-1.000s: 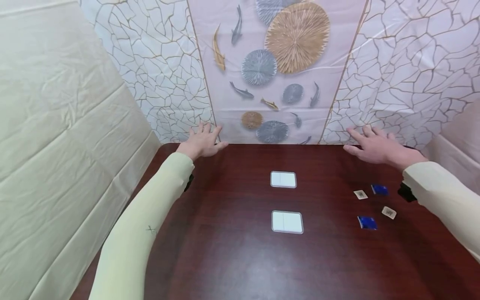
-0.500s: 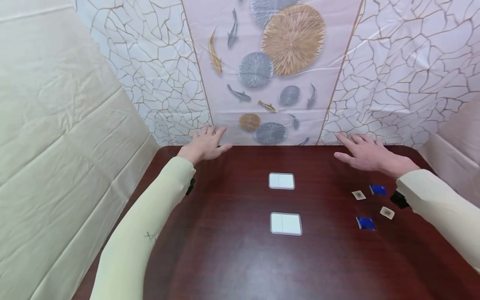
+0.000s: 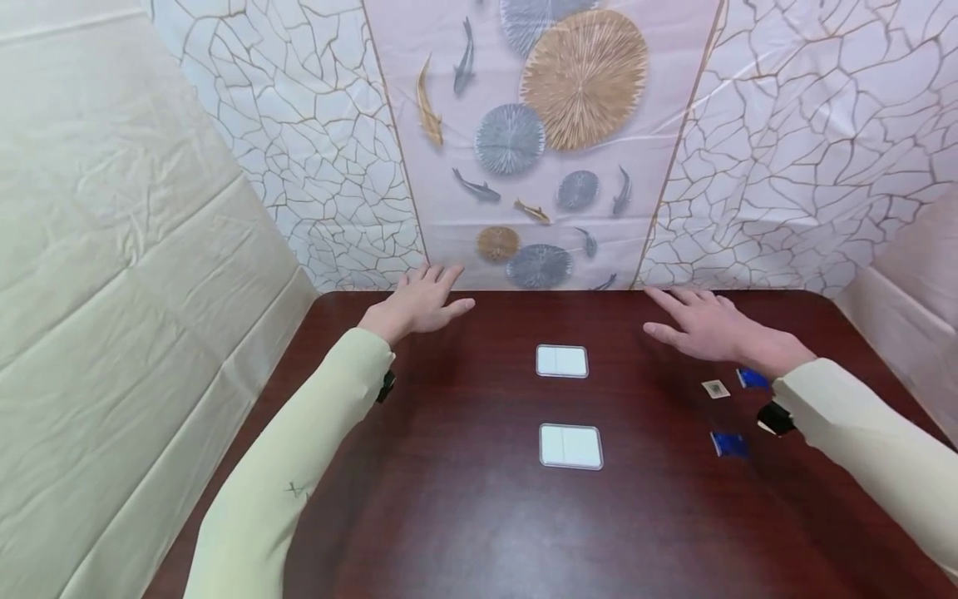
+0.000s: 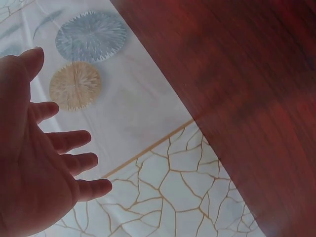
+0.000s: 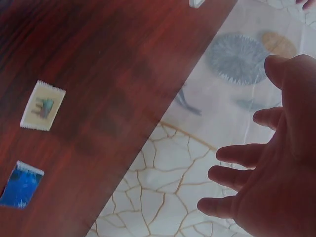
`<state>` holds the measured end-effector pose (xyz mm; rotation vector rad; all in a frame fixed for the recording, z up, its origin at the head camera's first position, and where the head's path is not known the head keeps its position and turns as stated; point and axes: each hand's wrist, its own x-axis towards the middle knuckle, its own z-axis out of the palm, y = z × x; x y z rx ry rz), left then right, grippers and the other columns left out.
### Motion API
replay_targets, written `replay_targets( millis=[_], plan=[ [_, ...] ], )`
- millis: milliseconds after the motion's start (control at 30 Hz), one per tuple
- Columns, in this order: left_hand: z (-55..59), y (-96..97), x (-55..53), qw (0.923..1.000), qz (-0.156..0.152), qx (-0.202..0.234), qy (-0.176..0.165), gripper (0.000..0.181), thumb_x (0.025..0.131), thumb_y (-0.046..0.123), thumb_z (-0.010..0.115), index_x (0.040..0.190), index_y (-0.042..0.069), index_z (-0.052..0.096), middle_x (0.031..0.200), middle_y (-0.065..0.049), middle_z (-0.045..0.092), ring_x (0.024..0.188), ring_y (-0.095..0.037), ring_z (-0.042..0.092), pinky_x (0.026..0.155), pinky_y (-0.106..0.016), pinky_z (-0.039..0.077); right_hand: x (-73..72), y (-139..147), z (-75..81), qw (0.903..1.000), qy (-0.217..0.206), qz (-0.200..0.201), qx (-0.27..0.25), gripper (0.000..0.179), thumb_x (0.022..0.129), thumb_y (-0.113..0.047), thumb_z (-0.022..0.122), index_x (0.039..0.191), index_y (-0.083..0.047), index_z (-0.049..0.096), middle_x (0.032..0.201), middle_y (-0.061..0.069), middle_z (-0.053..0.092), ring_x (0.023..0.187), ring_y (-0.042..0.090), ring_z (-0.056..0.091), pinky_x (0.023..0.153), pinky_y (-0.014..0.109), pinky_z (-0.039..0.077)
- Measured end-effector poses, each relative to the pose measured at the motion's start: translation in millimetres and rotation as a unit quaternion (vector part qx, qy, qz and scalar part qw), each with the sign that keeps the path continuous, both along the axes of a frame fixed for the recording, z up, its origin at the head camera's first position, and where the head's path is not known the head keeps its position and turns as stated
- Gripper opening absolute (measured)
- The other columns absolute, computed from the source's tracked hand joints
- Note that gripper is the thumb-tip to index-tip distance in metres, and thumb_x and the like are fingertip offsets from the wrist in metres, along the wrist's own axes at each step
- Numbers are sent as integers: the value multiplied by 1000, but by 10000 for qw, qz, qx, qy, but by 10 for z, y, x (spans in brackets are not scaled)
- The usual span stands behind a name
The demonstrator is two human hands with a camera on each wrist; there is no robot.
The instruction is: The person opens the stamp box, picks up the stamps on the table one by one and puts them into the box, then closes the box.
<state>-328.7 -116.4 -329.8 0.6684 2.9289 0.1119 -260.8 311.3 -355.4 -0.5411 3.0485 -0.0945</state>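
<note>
My left hand (image 3: 422, 304) hovers over the far left of the table with fingers spread, holding nothing. My right hand (image 3: 702, 324) is held over the far right, fingers also extended and nothing in them. Between the hands lie two flat, clear-rimmed cases with white insides, a farther case (image 3: 562, 361) and a nearer case (image 3: 571, 447). Near my right wrist are a cream stamp (image 5: 43, 106) with a jagged edge and a small blue piece (image 5: 21, 184), perhaps a stamp. Another blue piece (image 3: 729, 444) lies closer to me. A second cream piece is mostly hidden under the wrist strap.
The dark red wooden table (image 3: 464, 532) ends at a patterned cloth backdrop (image 3: 449, 191) with fish and round motifs. A cream cloth wall (image 3: 135, 333) borders the left side, and another stands at the right. Black straps sit on both wrists.
Both hands have come inward and toward me, the right one shifting left. The right wrist now covers part of the small pieces. The head view shifted slightly; the cases have not moved.
</note>
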Motion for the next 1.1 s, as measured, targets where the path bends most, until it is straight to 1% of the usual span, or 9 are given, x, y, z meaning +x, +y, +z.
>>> replay_targets(
  millis=[167,267,400,533,667,900,1100],
  plan=[
    [-46,48,32,9999,-145,59,12,74,100,61,35,158,24,10,162,-15,21,152,-39,11,116,-66,15,49,-64,-30,9998,-24,57,-165,71,101,-54,41,156,-12,23,151,35,30,133,60,30,99,74,29],
    [-70,74,41,9999,-162,38,9,74,100,61,35,158,25,10,162,-14,22,152,-37,11,117,-65,16,89,-116,-52,9995,-27,105,-286,71,101,-52,43,155,-10,26,150,36,32,134,58,30,100,73,29],
    [-81,115,60,9997,-207,100,11,73,99,62,35,158,26,10,161,-13,22,152,-34,13,117,-64,17,142,-176,-88,9991,21,169,-389,69,101,-50,46,154,-9,29,149,36,34,135,57,31,103,72,28],
    [-92,163,85,9995,-291,114,-11,74,99,62,36,158,25,11,161,-14,23,151,-35,16,117,-64,18,187,-216,-124,9988,43,243,-412,69,100,-49,47,153,-9,30,148,35,36,134,56,33,104,72,29],
    [-99,213,114,9994,-323,111,23,74,99,61,36,158,24,12,161,-13,24,151,-35,19,117,-63,19,232,-257,-147,9986,-63,254,-470,69,100,-50,47,154,-10,29,150,34,35,135,56,32,104,72,28],
    [-119,289,211,9988,-457,190,-2,73,99,61,39,157,22,17,160,-12,26,149,-33,22,117,-61,21,324,-325,-210,9976,-170,322,-592,70,99,-51,48,154,-11,30,151,32,35,136,54,33,104,72,28],
    [-180,360,296,9973,-685,259,91,72,99,60,38,157,23,18,159,-11,27,148,-33,25,116,-59,26,395,-378,-256,9954,-215,322,-871,71,99,-52,49,154,-12,30,152,30,35,137,51,32,107,71,25]
  ],
)
